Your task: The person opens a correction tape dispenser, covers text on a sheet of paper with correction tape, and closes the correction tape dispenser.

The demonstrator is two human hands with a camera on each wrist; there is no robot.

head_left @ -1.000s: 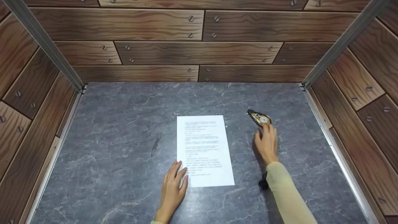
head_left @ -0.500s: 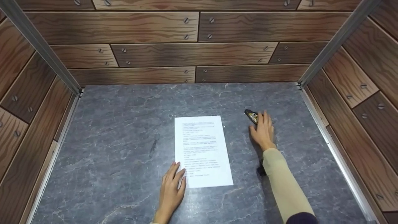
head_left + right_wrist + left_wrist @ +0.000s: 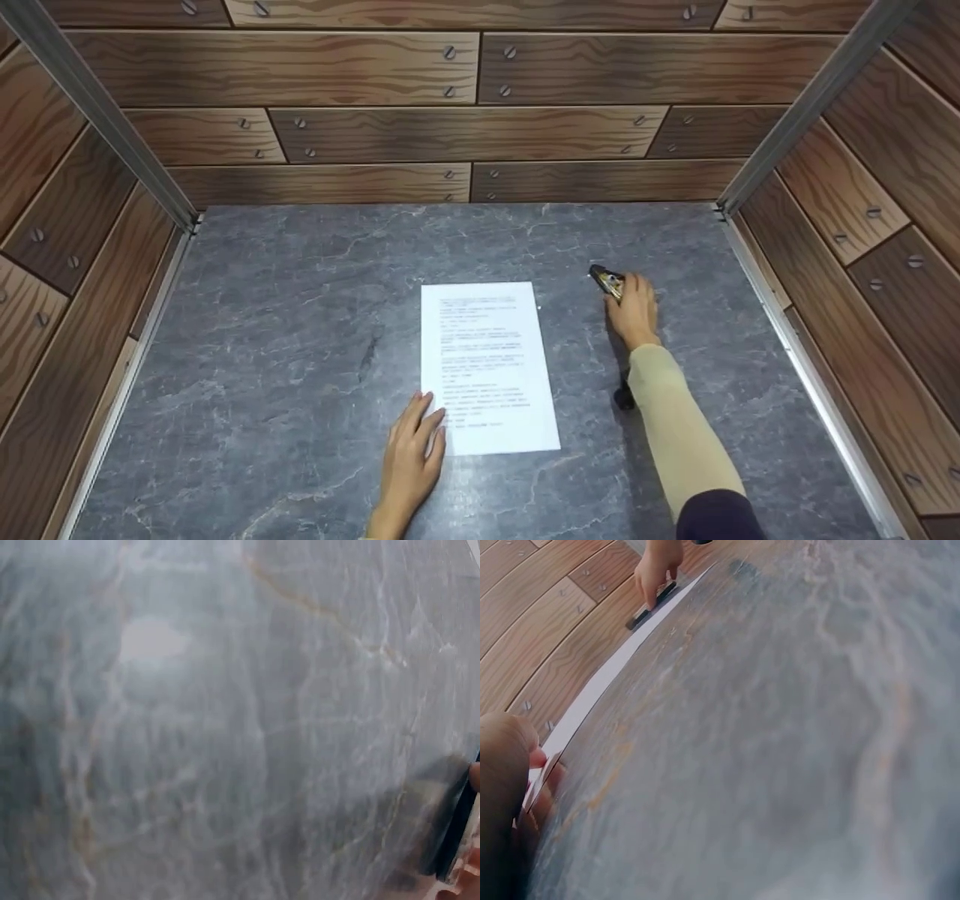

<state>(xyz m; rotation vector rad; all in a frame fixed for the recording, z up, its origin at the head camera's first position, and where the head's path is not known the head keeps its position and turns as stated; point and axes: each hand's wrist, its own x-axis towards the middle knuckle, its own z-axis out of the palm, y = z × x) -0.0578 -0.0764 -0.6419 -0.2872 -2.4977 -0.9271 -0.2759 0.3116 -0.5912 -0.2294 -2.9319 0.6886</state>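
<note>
A white sheet of paper printed with lines of text lies on the grey table. My left hand rests at its lower left edge, fingers extended and fingertips on the paper. Over to the right, my right hand grips a black and yellow correction tape between thumb and fingers; its black tapered tip points up and left, while the hand hides its rear. The left wrist view has the paper edge-on, with the correction tape beyond it. In the right wrist view a dark edge of the correction tape shows beside my fingertips.
The marbled grey table is enclosed by wood-patterned panels at the back and both sides. Metal posts stand at the back corners. A black object sits under my right wrist.
My right hand has moved forward over the correction tape, and its fingers have closed around it. The left hand and the paper have stayed in place.
</note>
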